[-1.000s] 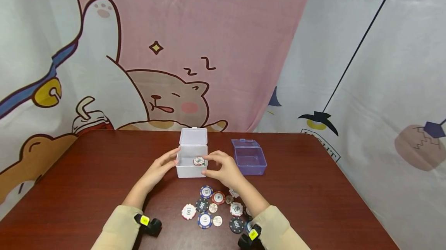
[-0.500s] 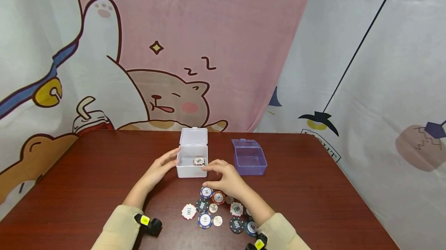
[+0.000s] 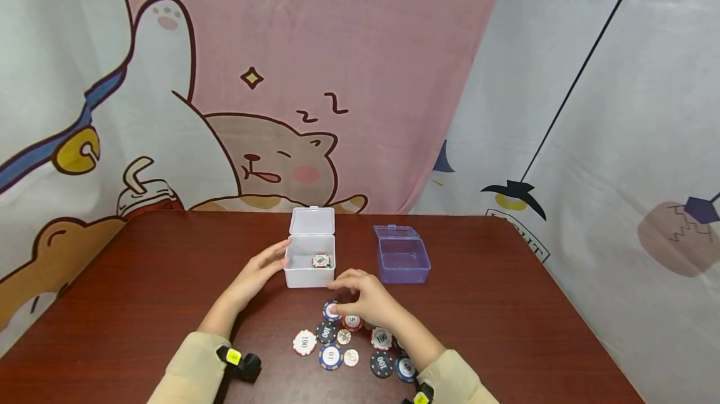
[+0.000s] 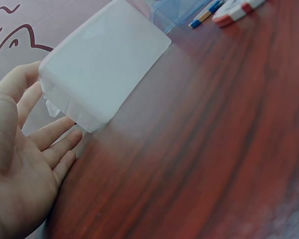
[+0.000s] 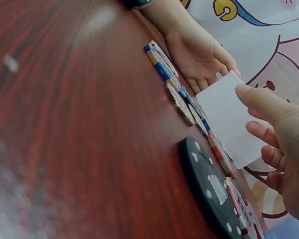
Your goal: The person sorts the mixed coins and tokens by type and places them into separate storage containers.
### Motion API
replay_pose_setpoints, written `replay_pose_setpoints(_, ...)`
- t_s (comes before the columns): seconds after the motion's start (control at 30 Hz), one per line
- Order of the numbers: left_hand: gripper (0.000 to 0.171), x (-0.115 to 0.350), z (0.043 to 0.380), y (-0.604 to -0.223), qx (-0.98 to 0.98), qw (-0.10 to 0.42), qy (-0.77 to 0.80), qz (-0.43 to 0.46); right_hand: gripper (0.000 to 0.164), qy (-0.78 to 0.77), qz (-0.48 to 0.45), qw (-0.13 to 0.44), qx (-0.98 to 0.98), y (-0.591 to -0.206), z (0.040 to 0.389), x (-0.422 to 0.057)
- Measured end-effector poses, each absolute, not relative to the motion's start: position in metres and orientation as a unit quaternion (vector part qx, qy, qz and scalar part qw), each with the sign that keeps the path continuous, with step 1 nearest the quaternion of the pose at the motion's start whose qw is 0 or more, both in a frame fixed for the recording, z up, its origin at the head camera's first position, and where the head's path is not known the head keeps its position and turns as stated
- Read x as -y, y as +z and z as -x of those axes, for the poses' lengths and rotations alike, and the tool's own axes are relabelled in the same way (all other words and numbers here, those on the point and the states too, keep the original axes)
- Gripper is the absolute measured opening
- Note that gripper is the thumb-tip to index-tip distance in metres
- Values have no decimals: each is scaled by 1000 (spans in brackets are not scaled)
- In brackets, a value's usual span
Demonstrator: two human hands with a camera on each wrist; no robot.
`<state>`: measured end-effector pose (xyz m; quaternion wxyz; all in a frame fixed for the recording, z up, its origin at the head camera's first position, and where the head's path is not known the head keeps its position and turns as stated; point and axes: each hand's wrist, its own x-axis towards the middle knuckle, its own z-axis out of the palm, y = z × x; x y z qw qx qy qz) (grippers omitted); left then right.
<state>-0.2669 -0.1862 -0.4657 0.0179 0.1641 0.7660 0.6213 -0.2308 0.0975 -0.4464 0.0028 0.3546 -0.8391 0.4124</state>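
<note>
My left hand (image 3: 255,276) rests its extended fingers against the left side of a white plastic box (image 3: 308,277), whose lid stands open at the back. In the left wrist view, the fingers (image 4: 54,133) lie along the box wall. Inside the box is a white poker chip (image 3: 320,260) with a patterned edge. My right hand (image 3: 368,297) hovers in front of the box, fingers loosely bent and apart, holding nothing. Its thumb overlaps a blue-edged poker chip (image 3: 328,314) in the head view. A red poker chip (image 3: 352,324) lies partly under that hand.
A purple see-through box (image 3: 404,274) with a raised lid stands right of the white one. Nearer me lie black chips (image 3: 382,364), white chips (image 3: 304,343), another blue chip (image 3: 330,357) and silvery coins (image 3: 351,358). A patterned cloth (image 3: 360,79) hangs behind the table.
My right hand has come away from the white box's right rim and moved down toward me, over the chips. The left hand stays at the box, and the chip inside lies as before.
</note>
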Motion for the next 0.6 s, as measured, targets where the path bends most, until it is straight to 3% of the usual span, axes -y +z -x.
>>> replay_pose_setpoints(0.6, 48, 187, 269, -466, -775, 14, 611, -161, 41, 397, -333, -51, 854, -459, 234, -100)
